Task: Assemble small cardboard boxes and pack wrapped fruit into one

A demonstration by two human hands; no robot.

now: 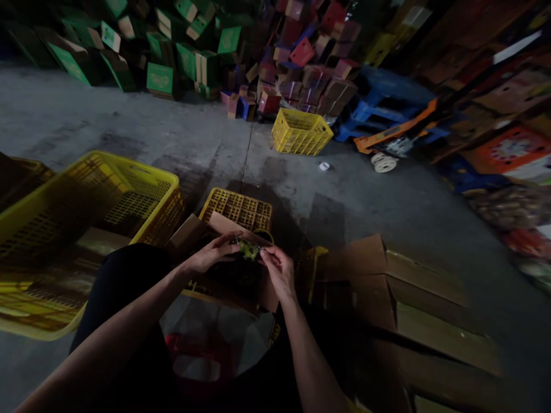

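Note:
My left hand and my right hand meet over an open cardboard box in front of me. Between their fingertips sits a small green-yellow object, too dim to name. Both hands pinch it, the left from the left side, the right from the right. The box rests on an upturned yellow plastic crate. The inside of the box is dark and I cannot make out its contents.
A large yellow crate stands at my left, flattened cardboard boxes at my right. Farther off are another yellow crate, a tape roll, a pallet jack, and heaps of green boxes and red-purple boxes.

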